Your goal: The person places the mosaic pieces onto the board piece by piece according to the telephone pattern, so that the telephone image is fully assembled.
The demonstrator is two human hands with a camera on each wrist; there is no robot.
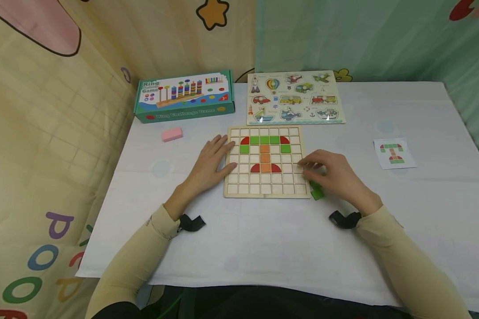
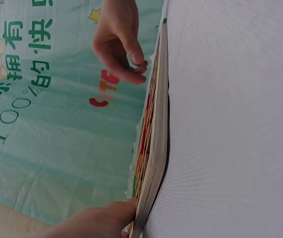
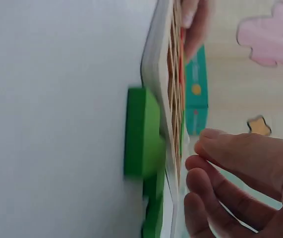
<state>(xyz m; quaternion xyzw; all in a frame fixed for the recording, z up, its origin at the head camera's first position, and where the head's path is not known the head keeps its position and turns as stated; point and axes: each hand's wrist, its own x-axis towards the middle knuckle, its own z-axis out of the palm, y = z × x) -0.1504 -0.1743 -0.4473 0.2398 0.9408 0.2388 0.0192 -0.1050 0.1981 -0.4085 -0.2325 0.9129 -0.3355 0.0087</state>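
Note:
A wooden grid board (image 1: 243, 190) lies in front of me with red, green and orange blocks (image 1: 265, 158) set in a T-like pattern with a red foot. My left hand (image 1: 210, 163) rests on the board's left edge, fingers stretched out, its thumb on the rim in the left wrist view. My right hand (image 1: 333, 175) hovers at the right edge, thumb and fingers loosely bent. Nothing shows between them in the right wrist view. Several green blocks (image 3: 143, 134) lie on the table beside the board, partly hidden under that hand in the head view.
A small card (image 1: 395, 153) printed with a similar coloured pattern lies to the right. Behind the board are a green ring game box (image 1: 185, 97) and a vehicle picture puzzle (image 1: 295, 97). A pink block (image 1: 172, 134) sits at the left, on the white tablecloth (image 1: 239, 248).

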